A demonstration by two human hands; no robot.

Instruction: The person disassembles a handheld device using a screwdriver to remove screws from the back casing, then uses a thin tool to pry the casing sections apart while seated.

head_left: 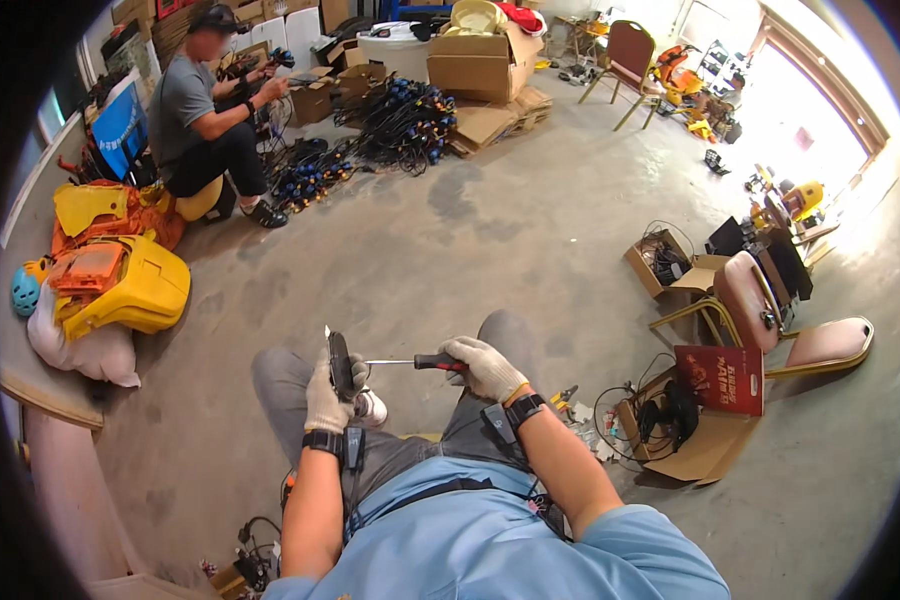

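Note:
My left hand point(327, 397), in a pale work glove, grips a flat, dark, elongated part point(341, 362) held upright over my left knee; its exact kind does not show. A screwdriver point(436, 362) with a black and red handle lies in my gloved right hand point(485, 368), fingers wrapped round the handle. Its shaft runs level to the left, and the tip meets or nearly meets the side of the dark part. Whether it sits in a screw is too small to tell. Both wrists carry dark straps with small grey boxes.
At right are an open carton point(705, 462) with black parts and cables, a red box point(720, 380) and a tipped chair point(750, 300). Yellow plastic shells point(155, 285) lie at left. Another person point(205, 115) sits near a cable heap point(400, 125) at the back.

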